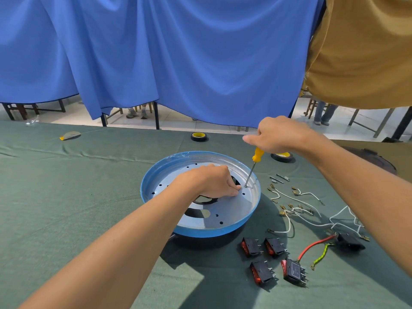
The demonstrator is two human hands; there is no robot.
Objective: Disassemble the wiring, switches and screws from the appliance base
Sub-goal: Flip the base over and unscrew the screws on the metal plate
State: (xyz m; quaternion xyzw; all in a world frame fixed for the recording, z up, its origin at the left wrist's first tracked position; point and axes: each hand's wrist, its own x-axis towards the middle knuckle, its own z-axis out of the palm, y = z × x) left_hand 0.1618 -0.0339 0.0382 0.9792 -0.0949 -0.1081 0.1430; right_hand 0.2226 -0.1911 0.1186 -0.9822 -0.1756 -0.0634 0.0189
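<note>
Gripping screwdriver [257,155] in right hand [278,137], tip in blue base [223,231] by right rim; bunching left hand [211,180] beside it, cannot tell round what; switch [294,272] print unreadable.

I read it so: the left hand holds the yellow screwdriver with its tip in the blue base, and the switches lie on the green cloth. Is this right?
Not quite. The head view shows the right hand holding the yellow screwdriver; the left hand rests inside the blue base. The rest is right: tip in the base, switches on the green cloth.
</note>
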